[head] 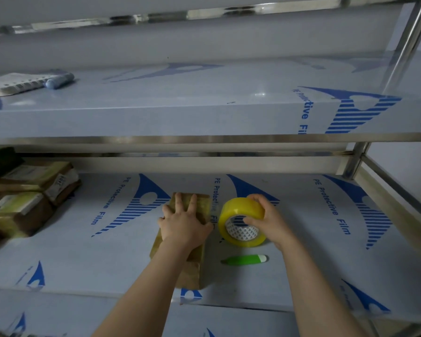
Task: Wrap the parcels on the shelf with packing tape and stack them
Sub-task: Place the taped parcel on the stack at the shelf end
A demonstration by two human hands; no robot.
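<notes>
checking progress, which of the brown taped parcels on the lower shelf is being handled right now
The long brown parcel in the middle, pressed under the left hand; the other parcels sit piled untouched at far left.

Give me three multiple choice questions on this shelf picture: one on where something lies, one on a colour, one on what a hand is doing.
1. Where does the green cutter lie?
A. On the upper shelf
B. On the lower shelf, nearer the camera than the tape roll
C. On top of the brown parcel

2. What colour is the tape roll?
A. Translucent yellow
B. Red
C. Black

3. What is the left hand doing?
A. Hanging idle
B. Pressing flat on the brown parcel
C. Gripping the green cutter

Answers:
1 B: the cutter rests on the film-covered lower shelf just in front of the roll.
2 A: the roll's outer face shows yellow.
3 B: its fingers lie spread and straight on the parcel, while the right hand grips the roll.
</notes>
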